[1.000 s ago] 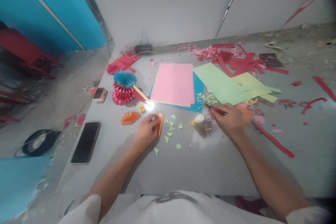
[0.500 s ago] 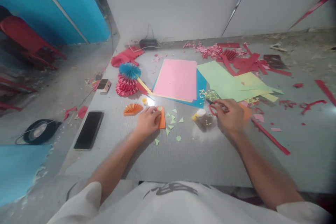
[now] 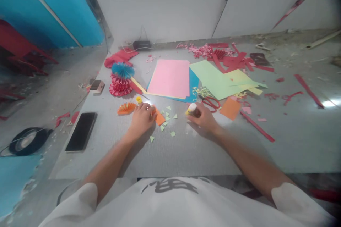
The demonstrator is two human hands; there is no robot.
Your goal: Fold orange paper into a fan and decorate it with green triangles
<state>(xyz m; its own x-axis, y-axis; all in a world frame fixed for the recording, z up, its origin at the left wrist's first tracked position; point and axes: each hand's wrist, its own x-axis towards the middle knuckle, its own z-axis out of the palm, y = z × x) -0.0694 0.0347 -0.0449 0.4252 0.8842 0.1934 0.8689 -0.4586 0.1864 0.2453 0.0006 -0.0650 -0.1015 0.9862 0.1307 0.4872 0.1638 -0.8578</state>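
My left hand [image 3: 143,117] has its fingers closed on a small orange folded paper [image 3: 160,117] on the grey table. An orange paper fan [image 3: 126,108] and a yellow cap [image 3: 139,100] are beside it. Small green paper pieces [image 3: 173,134] lie scattered to its right. My right hand [image 3: 204,120] grips a yellow glue stick [image 3: 192,108] with a white end, upright near the table. Just beyond this hand are red-handled scissors [image 3: 211,104], and an orange square [image 3: 230,109] lies to the right.
Pink sheets [image 3: 170,78], blue and green sheets [image 3: 213,78] lie mid-table. Red and blue pleated paper [image 3: 120,86] stands left, near a phone [image 3: 81,132]. Red scraps [image 3: 237,60] spread along the back right; a black adapter [image 3: 142,45] sits by the wall.
My right hand has let go of the red scissors, moved left and taken hold of the glue stick. The orange paper under my left hand has turned. The whole view has shifted a little.
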